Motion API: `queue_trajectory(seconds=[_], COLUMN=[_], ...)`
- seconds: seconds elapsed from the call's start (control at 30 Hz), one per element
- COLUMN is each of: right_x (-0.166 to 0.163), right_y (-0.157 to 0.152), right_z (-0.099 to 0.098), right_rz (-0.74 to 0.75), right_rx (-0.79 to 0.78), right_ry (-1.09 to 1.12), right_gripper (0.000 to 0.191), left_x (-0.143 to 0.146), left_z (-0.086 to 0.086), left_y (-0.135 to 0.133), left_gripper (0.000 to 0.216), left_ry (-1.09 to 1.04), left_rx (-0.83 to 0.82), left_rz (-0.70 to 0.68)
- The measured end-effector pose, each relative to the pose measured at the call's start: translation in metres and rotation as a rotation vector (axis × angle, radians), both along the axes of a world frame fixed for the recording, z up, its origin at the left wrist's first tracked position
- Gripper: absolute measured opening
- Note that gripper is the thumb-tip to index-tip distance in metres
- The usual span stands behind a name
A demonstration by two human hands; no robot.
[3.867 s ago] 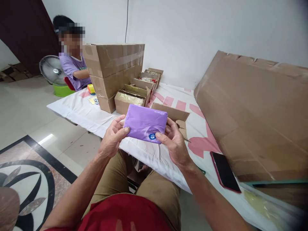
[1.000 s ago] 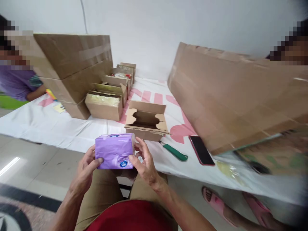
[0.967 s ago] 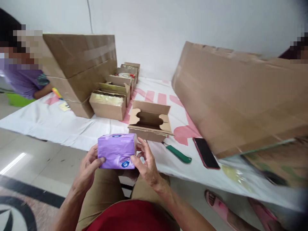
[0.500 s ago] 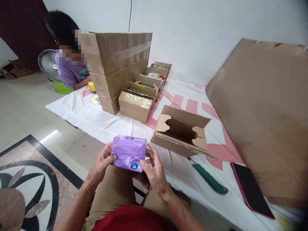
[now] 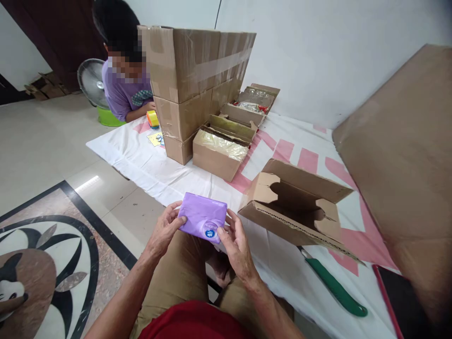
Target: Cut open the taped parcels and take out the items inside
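Note:
Between my two hands I hold a purple plastic-wrapped pack of tissues (image 5: 202, 214) with a blue round logo, above my lap. My left hand (image 5: 165, 228) grips its left end, thumb on top and fingers behind. At the other end, my right hand (image 5: 236, 242) has its thumb near the logo and its fingers around the edge. An open cardboard box (image 5: 287, 229), its flaps raised and dark inside, stands on the table just right of the pack. Beyond that box's near corner lies a green-handled knife (image 5: 335, 285), its blade mostly hidden.
Sealed cartons (image 5: 196, 66) are stacked at the back left, beside open boxes (image 5: 219, 157) with clear plastic inside. A phone (image 5: 402, 301) lies at the right, near a large cardboard sheet (image 5: 409, 155). Across the table sits a person in a purple shirt (image 5: 122, 94), by a fan (image 5: 92, 82).
The view has swung left, so table things appear further right. The tissue pack has tilted in my hands: its upper side label is no longer visible. Both hands keep their hold.

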State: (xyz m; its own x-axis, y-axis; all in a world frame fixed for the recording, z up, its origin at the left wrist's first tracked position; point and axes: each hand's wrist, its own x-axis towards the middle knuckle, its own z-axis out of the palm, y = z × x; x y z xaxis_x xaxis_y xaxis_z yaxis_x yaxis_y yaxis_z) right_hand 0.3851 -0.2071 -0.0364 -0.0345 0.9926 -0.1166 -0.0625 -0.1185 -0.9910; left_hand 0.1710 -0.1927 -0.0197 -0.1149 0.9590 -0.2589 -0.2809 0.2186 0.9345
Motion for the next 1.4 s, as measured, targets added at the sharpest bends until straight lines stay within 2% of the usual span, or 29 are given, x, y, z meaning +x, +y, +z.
queue_trajectory(seconds=[0.2,0.47,0.77,0.93,1.07,1.2,1.3,1.4], right_x=[-0.006,-0.010,-0.015,-0.012,0.004,0.029,0.058,0.102], right_y=[0.012,0.028,0.044,0.034,0.019,-0.002,-0.019,-0.022], right_z=[-0.005,-0.013,-0.008,0.007,0.021,0.048,0.077,0.101], right_rz=[0.020,0.005,-0.017,-0.013,0.030,0.023,-0.034,-0.128], right_rx=[0.019,0.076,0.088,0.151,0.230,0.291,0.527,0.798], right_ry=[0.015,-0.018,-0.047,-0.088,-0.196,-0.294,-0.530,-0.963], right_gripper=[0.064,0.061,0.066,0.069,0.076,0.063,0.052,0.060], left_x=[0.000,0.005,0.012,-0.001,-0.006,0.004,0.011,0.013], left_z=[-0.006,-0.014,-0.004,-0.003,-0.003,0.005,0.013,0.018], left_y=[0.014,0.030,0.053,0.056,0.058,0.054,0.050,0.048], left_gripper=[0.076,0.076,0.070,0.072,0.069,0.067,0.067,0.065], left_ry=[0.008,-0.004,0.037,0.027,-0.115,-0.199,-0.218,-0.217], left_rx=[0.022,0.051,0.102,0.056,-0.066,-0.151,-0.160,-0.143], left_rz=[0.020,0.008,0.032,0.091,0.090,0.023,0.025,0.060])
